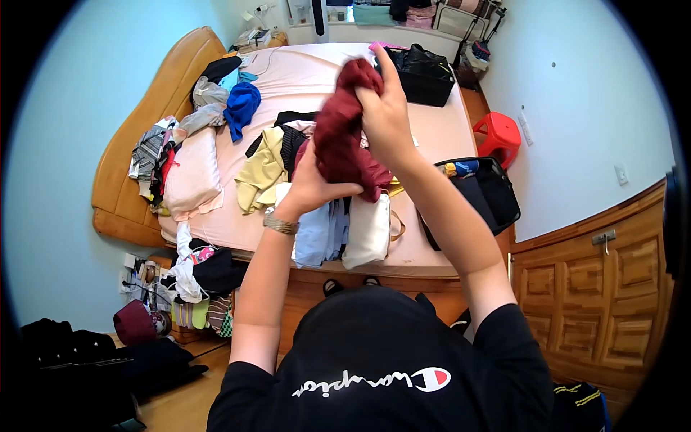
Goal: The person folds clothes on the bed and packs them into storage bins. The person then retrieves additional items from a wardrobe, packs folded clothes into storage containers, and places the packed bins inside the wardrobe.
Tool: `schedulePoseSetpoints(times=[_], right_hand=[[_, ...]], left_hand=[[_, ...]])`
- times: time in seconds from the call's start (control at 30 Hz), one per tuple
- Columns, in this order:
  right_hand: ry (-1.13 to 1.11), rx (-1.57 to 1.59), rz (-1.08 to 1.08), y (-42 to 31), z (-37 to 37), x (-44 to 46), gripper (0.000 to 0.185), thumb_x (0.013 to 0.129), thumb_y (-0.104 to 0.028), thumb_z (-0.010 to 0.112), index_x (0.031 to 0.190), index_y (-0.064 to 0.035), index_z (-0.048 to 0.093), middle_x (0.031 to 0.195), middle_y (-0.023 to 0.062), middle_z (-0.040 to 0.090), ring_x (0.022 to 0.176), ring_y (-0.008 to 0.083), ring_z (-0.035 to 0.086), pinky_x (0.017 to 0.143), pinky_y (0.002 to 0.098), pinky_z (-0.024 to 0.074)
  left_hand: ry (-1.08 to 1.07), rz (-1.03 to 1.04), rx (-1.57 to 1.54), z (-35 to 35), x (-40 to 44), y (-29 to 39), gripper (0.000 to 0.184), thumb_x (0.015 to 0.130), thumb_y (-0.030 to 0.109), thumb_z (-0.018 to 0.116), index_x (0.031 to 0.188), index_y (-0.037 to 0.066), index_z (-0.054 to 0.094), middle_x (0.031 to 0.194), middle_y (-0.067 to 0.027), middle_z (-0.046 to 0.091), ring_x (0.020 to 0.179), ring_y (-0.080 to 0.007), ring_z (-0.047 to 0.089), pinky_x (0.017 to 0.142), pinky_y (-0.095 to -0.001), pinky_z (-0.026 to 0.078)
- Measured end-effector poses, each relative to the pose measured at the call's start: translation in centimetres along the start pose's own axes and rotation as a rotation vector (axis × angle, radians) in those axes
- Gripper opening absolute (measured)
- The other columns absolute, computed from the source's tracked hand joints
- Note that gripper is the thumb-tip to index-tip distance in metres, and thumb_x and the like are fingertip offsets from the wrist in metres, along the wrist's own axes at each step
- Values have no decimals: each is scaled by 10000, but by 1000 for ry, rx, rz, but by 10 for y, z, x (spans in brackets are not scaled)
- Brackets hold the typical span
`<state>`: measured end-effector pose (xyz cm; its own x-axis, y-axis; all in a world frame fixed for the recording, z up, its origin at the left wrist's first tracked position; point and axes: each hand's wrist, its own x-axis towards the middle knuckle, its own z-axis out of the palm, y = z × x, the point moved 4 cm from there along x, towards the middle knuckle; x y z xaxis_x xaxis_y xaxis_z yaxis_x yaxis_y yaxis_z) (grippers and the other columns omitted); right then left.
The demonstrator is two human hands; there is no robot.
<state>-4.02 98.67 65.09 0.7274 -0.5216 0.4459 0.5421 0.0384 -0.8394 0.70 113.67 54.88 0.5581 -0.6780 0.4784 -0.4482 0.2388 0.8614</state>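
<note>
While right hand grips maroon garment | left hand touches it, grip unclear

Your black shirt said "Champion"
The white word "Champion" went across the front of your shirt, in loopy letters that joined up. As you looked down at it, the word started on the right and ended on the left. It began with a big C, which had a patch of red inside. That C was the biggest letter, and the smaller ones sat in a row to its left.
</note>
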Motion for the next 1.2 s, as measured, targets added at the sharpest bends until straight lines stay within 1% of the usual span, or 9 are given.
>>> schedulePoseSetpoints(times=[0.2, 0.4, 0.63, 0.77, 0.9, 1.03, 1.07, 1.13, 1.2], right_hand=[[-63, -22, -382, -90, 50, 52, 248, 987, -55, 559, 1226, 10, 569, 1092, 75, 637, 997, 163, 595, 930, 296, 489], [-256, -190, -601, -190, 49, 51, 402, 861, 8, 743, 1214, 38, 551, 1025, 101, 670, 900, 166, 664, 832, 277, 560], [-172, -444, -1268, -182, 6, 53, 281, 908, 89, 638, 1172, 0, 600, 1116, 47, 619, 1017, 107, 597, 911, 253, 486], [-397, -122, -730, -159, 18, 50, 314, 1026, -29, 600, 1330, -8, 525, 1192, 69, 625, 1072, 136, 599, 989, 299, 479], [-506, -173, -101, -94, 14, 74, 562, 1008, -371, 466, 1469, -51, 424, 1419, 94, 493, 1269, 204, 495, 1105, 377, 384], [-377, 541, 1137, 79, -34, -5, 951, 975, -800, 293, 1623, -104, 295, 1673, 110, 313, 1510, 280, 349, 1241, 467, 260], [-318, 40, 672, 118, -59, -54, 978, 954, -828, 286, 1628, -119, 293, 1694, 86, 265, 1521, 272, 326, 1244, 449, 257], [-409, 510, 970, 154, -89, -159, 698, 989, -221, 693, 1577, -43, 362, 1544, 85, 501, 1362, 219, 527, 1162, 381, 405], [-375, 497, 942, 94, -74, -183, 633, 927, -45, 724, 1496, -2, 452, 1395, 88, 621, 1271, 204, 594, 1115, 361, 453]], left_hand=[[523, 194, 423, -6, 57, 46, 209, 1002, 131, 616, 1153, -5, 662, 944, -197, 733, 829, -358, 696, 748, -380, 538], [283, 125, -94, -102, 107, 97, 291, 1096, 183, 500, 1295, 20, 637, 1148, 0, 698, 945, -96, 632, 843, -264, 516], [232, -189, -427, -101, 60, 132, 309, 1088, 147, 483, 1345, 5, 578, 1206, -112, 705, 1044, -203, 683, 948, -327, 533], [28, -48, 122, -91, 20, 109, 404, 1113, 186, 428, 1440, -39, 501, 1360, -140, 644, 1204, -272, 637, 1055, -377, 488], [-99, -368, -1029, -94, 33, 96, 517, 1134, 355, 364, 1498, -4, 446, 1504, -171, 533, 1314, -284, 580, 1142, -415, 450], [39, -378, -946, -114, -34, -1, 815, 1034, 624, 443, 1596, 53, 297, 1624, -121, 394, 1455, -321, 425, 1191, -497, 374], [46, -394, -834, -101, -72, -12, 694, 1031, 453, 490, 1581, 62, 328, 1592, -116, 431, 1415, -303, 463, 1173, -476, 392], [54, -432, -610, -74, -146, -34, 562, 1025, 110, 585, 1551, 80, 391, 1527, -104, 505, 1335, -266, 539, 1136, -434, 429], [293, -648, -664, -62, -178, -34, 478, 1032, 128, 602, 1480, 28, 468, 1463, -114, 559, 1313, -264, 560, 1131, -437, 438]])
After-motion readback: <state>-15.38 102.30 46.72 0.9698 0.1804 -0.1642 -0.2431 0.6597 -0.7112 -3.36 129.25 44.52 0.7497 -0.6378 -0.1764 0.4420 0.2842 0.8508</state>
